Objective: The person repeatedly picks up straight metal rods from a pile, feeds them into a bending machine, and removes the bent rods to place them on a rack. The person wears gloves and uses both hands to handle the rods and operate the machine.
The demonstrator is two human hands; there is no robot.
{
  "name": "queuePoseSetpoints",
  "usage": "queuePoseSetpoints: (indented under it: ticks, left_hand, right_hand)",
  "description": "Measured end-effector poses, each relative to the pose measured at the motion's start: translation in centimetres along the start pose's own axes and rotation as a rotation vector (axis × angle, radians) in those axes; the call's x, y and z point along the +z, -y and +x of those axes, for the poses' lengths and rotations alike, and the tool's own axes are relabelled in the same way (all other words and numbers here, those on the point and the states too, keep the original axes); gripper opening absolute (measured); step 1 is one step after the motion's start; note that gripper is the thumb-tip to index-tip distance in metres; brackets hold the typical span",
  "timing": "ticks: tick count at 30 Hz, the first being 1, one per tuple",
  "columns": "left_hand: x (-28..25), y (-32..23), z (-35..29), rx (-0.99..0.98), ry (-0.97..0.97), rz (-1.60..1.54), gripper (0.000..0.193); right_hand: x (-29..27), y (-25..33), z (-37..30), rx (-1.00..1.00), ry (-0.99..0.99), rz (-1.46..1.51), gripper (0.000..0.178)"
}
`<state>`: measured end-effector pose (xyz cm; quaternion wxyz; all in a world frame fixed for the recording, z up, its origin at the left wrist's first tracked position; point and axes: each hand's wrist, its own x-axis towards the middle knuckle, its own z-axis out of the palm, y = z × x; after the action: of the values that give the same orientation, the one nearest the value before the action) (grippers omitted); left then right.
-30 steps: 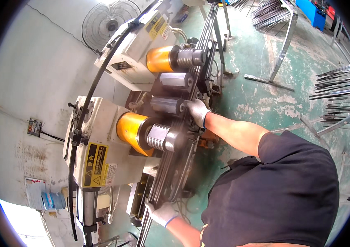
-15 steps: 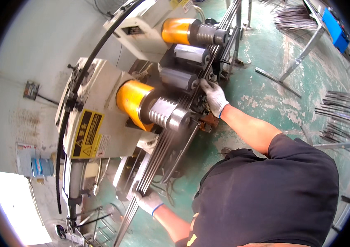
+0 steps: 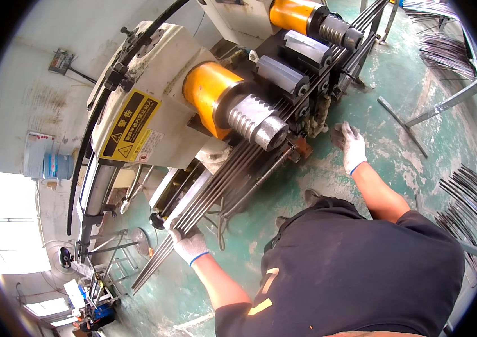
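Metal workshop: heavy machine point(image 3: 171, 112), scuffed green floor point(image 3: 387, 140), seemingly steel rod bundles point(image 3: 446, 55).

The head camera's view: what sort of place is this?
Probably a metalworking workshop: a large white machine with orange cylinders, long thin metal bars lying along it, and piled metal rods at the right.

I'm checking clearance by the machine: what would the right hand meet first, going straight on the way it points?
The right hand would likely meet the metal fittings on the near side of the machine, though depth is unclear and it might pass over them.
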<state>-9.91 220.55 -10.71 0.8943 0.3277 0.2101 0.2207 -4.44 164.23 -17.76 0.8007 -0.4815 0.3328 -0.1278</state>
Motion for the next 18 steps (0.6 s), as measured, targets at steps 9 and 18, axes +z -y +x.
queuePoseSetpoints:
  ticks: [9, 18]
  left_hand:
    - [3.7, 3.9, -1.1, 0.024, -0.069, -0.052, 0.044]
    - [3.9, 0.9, -4.7, -0.258, 0.005, -0.184, 0.067]
  right_hand:
    - [0.7, -4.5, -0.5, 0.018, 0.096, -0.186, 0.047]
    - [3.0, -11.2, -3.7, -0.002, 0.222, -0.507, 0.057]
